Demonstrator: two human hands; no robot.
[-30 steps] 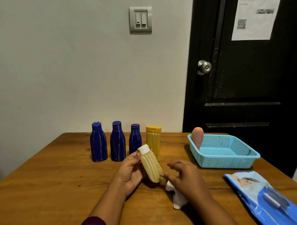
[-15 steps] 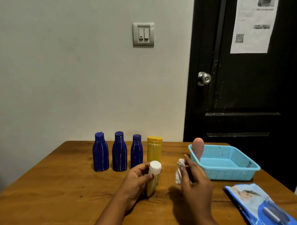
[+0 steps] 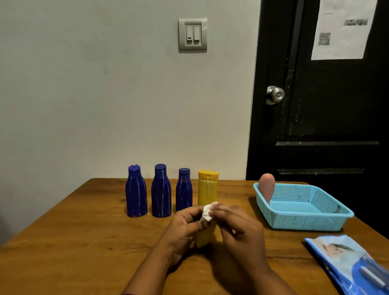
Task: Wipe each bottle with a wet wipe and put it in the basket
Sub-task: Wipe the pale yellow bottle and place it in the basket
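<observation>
My left hand (image 3: 182, 230) grips a small pale yellow bottle (image 3: 205, 235), held upright above the table. My right hand (image 3: 238, 229) presses a white wet wipe (image 3: 207, 213) over the bottle's top, which hides the cap. Behind my hands stand three dark blue bottles (image 3: 136, 191) (image 3: 161, 191) (image 3: 183, 189) and a taller yellow bottle (image 3: 207, 187) in a row. A light blue basket (image 3: 306, 218) sits to the right, with a pink bottle (image 3: 267, 190) leaning in its far left corner.
A blue pack of wet wipes (image 3: 356, 265) lies at the table's near right corner. The wooden table (image 3: 71, 251) meets a grey wall behind, and a black door (image 3: 333, 111) stands beyond the basket.
The left hand has tilted the small bottle from lying slanted to upright. The right hand lifted the wipe off the table and brought it onto the bottle's top.
</observation>
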